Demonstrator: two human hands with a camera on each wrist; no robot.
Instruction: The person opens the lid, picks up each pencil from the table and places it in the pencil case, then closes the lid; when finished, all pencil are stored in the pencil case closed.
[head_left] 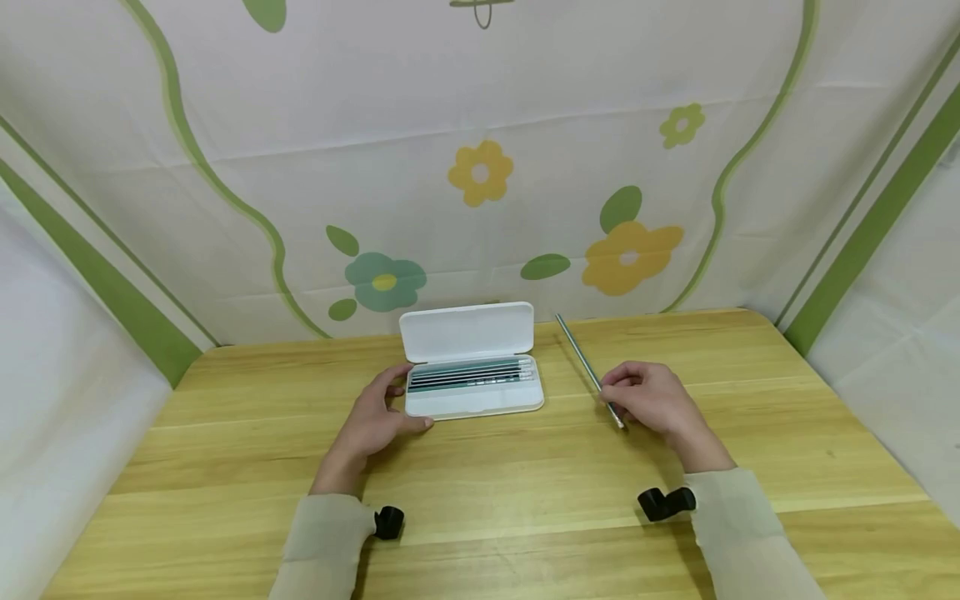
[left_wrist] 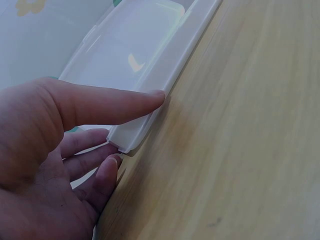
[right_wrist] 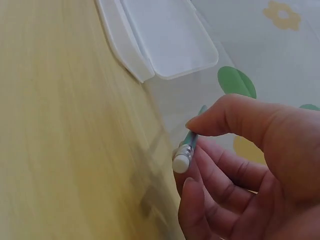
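Observation:
A white pencil case lies on the table with its lid raised at the back. Several dark green pencils lie side by side inside it, eraser ends to the right. My left hand holds the case's left end, thumb along the front edge and fingers curved at the side. To the right of the case, my right hand pinches another green pencil near its white eraser. That pencil slants, its far end pointing away toward the back left.
The wooden table meets a pale cloth backdrop printed with flowers and green vines. White cloth also hangs at both sides. A black mount sits at the left wrist, and another black mount at the right wrist.

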